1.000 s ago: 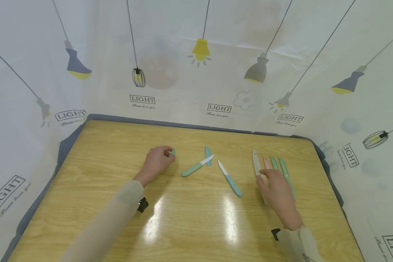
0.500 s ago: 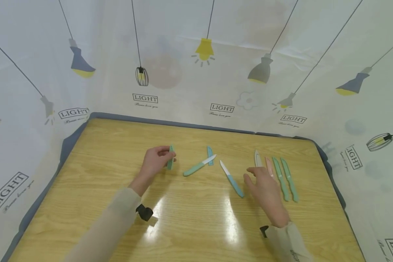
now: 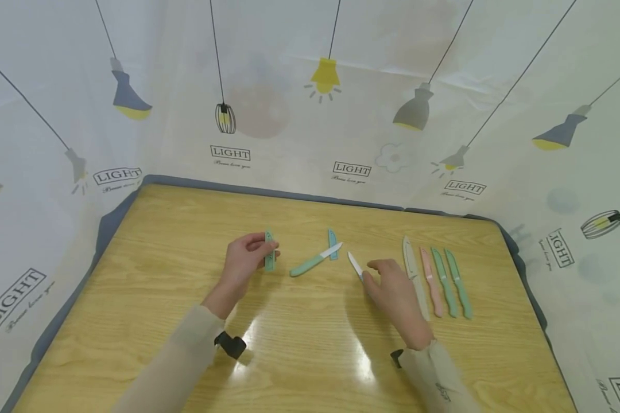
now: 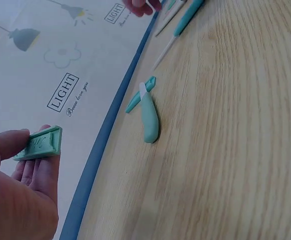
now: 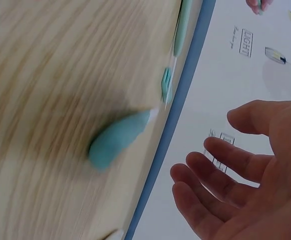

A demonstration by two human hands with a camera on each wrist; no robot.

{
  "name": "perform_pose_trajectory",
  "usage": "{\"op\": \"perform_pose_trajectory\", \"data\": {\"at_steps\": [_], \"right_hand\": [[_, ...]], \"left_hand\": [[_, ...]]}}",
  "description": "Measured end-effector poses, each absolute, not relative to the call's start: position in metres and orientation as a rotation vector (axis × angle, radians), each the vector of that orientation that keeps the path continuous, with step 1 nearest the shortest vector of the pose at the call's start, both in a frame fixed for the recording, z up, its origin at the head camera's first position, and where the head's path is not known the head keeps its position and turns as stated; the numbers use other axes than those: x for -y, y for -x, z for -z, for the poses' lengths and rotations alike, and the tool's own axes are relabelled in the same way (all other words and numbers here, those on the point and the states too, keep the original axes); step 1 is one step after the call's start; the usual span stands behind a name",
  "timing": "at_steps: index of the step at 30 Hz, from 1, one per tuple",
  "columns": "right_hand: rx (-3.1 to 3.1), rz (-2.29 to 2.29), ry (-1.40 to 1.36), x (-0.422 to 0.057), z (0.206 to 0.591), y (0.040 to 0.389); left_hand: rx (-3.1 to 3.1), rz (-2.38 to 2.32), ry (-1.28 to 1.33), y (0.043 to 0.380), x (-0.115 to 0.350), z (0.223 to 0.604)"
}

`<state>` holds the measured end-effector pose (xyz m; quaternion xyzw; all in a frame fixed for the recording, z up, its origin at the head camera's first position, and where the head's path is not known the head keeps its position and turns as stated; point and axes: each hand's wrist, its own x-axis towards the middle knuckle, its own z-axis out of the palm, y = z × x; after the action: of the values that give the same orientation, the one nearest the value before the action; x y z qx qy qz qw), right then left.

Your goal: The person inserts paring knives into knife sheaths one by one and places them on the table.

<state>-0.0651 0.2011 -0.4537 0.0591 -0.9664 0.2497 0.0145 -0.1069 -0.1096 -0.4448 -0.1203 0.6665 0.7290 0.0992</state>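
My left hand (image 3: 240, 261) pinches a green knife sheath (image 4: 43, 144) between thumb and fingers, held up off the table. To its right lies a green-handled knife (image 3: 307, 267), uncovered, its white blade crossing over a blue sheath (image 3: 333, 238). My right hand (image 3: 395, 292) hovers over a blue-handled knife (image 5: 118, 140). Its fingers are loosely bent and apart, with nothing between them in the right wrist view. From the head, that hand hides most of the blue handle, while the bare blade shows.
On the right, side by side, lie a larger white knife (image 3: 410, 261), a pink knife (image 3: 431, 281), and two green knives, a nearer green one (image 3: 444, 281) and an outer green one (image 3: 460, 287), blades covered. A lamp-printed sheet (image 3: 289, 143) walls the wooden table (image 3: 150, 287).
My right hand has moved left from the row of covered knives to the blue-handled knife. The green sheath in my left hand has turned and now shows its length.
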Motion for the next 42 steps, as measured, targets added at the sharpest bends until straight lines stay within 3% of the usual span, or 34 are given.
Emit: {"op": "perform_pose_trajectory", "data": {"at_steps": [18,42], "right_hand": [[3.206,-0.507,-0.181,-0.113,0.476,0.096],[3.230,-0.120,-0.126,-0.070,0.482,0.118]], "left_hand": [[-1.929,-2.223,0.414,0.097,0.112,0.452],[-1.918,-2.275,0.420,0.089,0.122,0.456]]}}
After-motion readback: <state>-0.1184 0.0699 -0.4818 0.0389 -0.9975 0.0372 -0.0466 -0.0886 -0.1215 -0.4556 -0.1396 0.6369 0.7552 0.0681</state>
